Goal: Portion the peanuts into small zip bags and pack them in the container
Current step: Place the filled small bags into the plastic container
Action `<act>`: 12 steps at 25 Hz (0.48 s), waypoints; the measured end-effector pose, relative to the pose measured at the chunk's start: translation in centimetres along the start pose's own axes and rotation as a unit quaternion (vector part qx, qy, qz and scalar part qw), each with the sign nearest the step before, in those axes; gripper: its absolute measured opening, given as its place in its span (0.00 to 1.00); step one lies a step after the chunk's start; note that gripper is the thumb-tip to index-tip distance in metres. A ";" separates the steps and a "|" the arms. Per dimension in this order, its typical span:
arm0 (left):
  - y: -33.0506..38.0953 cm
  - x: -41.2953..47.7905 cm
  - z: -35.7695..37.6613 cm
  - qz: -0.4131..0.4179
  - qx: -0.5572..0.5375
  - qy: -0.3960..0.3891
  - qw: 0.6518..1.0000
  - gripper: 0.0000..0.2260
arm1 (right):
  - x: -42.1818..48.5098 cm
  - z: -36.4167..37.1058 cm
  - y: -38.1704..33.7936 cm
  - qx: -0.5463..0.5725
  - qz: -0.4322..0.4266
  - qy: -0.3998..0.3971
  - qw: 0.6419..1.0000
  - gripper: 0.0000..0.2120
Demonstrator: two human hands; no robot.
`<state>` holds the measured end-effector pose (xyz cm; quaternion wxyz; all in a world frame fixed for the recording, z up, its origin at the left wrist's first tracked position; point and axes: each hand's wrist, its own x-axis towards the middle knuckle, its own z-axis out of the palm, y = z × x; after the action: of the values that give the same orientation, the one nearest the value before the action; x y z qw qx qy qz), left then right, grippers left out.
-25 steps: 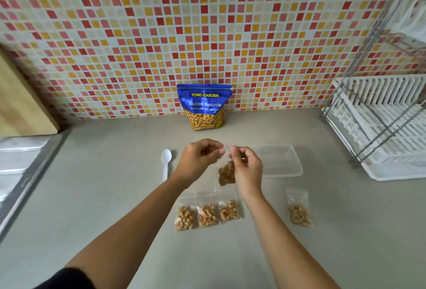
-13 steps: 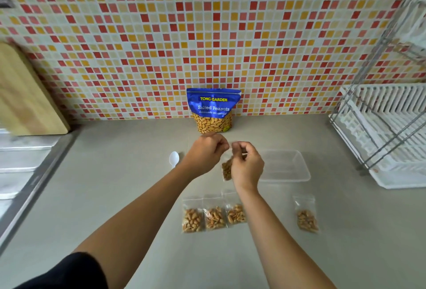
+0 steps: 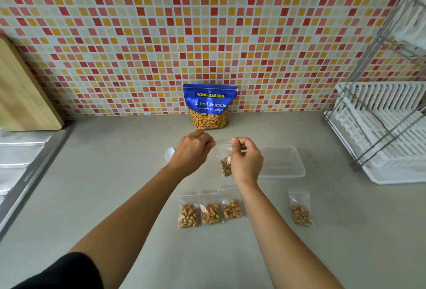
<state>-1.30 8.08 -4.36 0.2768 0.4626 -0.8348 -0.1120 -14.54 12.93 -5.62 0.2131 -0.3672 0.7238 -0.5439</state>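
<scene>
Grey desk [image 3: 110, 196] meets a wall of small red and yellow tiles [image 3: 161, 35]. Over the desk, the left hand [image 3: 192, 150] and the right hand [image 3: 246, 162] each pinch the top of one small zip bag [image 3: 223, 150], so it hangs between them with peanuts [image 3: 226, 167] at its bottom. Just right of it lies a clear container [image 3: 285, 164]. A white spoon [image 3: 170, 153] peeks out behind the left hand. Nearer the person, three full bags [image 3: 211, 210] lie side by side, and a fourth bag [image 3: 300, 212] lies apart on the right. A blue pouch [image 3: 209, 102] of peanuts stands at the wall.
</scene>
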 end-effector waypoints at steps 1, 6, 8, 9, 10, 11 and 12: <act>0.3 -0.4 0.1 -0.057 -0.053 -0.013 0.997 0.09 | 0.2 -0.3 0.4 0.008 0.021 -0.005 1.000 0.09; 3.2 -4.3 3.7 -0.304 -0.396 -0.152 0.853 0.11 | 0.7 -1.5 4.1 0.049 0.122 -0.017 0.991 0.09; 3.8 -5.8 5.8 -0.341 -0.404 -0.162 0.833 0.11 | 0.3 -2.2 6.0 0.053 0.176 -0.035 0.982 0.10; 3.9 -6.4 6.8 -0.357 -0.385 -0.164 0.835 0.10 | 0.0 -2.7 7.0 0.045 0.199 -0.050 0.978 0.11; 4.0 -7.0 7.6 -0.368 -0.356 -0.167 0.842 0.08 | -0.3 -3.3 7.8 0.028 0.216 -0.065 0.974 0.11; 4.2 -7.4 8.3 -0.375 -0.321 -0.172 0.852 0.06 | -0.6 -4.0 8.6 0.004 0.226 -0.079 0.971 0.09; 4.5 -7.8 8.8 -0.375 -0.287 -0.177 0.863 0.05 | -0.9 -4.5 9.3 -0.033 0.224 -0.090 0.970 0.09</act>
<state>-6.25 16.44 -12.42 0.1820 0.6130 -0.5642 -0.5223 -19.90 17.73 -13.09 0.3813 -0.2497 0.7834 -0.4225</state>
